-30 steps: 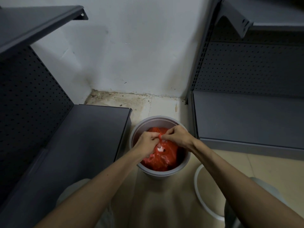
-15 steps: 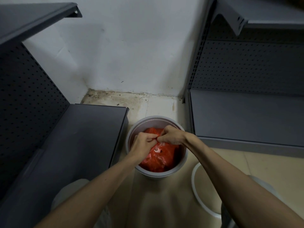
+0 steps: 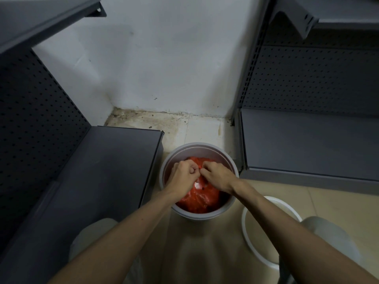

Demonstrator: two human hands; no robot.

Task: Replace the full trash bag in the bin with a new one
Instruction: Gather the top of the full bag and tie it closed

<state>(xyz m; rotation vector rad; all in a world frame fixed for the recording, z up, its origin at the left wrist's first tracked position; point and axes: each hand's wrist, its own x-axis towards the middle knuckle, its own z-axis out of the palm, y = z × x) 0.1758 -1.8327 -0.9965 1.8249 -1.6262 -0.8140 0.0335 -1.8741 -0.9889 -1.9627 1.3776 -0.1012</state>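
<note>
Over the bin (image 3: 223, 213), in the head view, both hands meet at the top of the red bag (image 3: 196, 198). The left hand (image 3: 184, 175) is curled into a loose fist, its grip pressed together on a bunch of red plastic at the bag's mouth. The right hand (image 3: 218, 177) faces it, fingers bent down and pinching the plastic from the other side; the two sets of knuckles almost touch. Both bare forearms reach in from the lower edge.

The bag sits inside the grey round bin, filling most of it, its top gathered below the rim. A small white patch shows on the plastic just under the hands.

The bin stands on a beige tiled floor (image 3: 338, 201), in a gap between two dark grey shelves. The left shelf (image 3: 92, 181) runs close beside the bin; the right shelf (image 3: 307, 144) lies just beyond the bin's far right side. Both have perforated back panels. A white ring (image 3: 245, 228) lies on the floor to the right of the bin, partly hidden by the right forearm. Behind, a white wall (image 3: 164, 68) meets a stained strip of floor. The person's knees in pale cloth show low at both sides.
</note>
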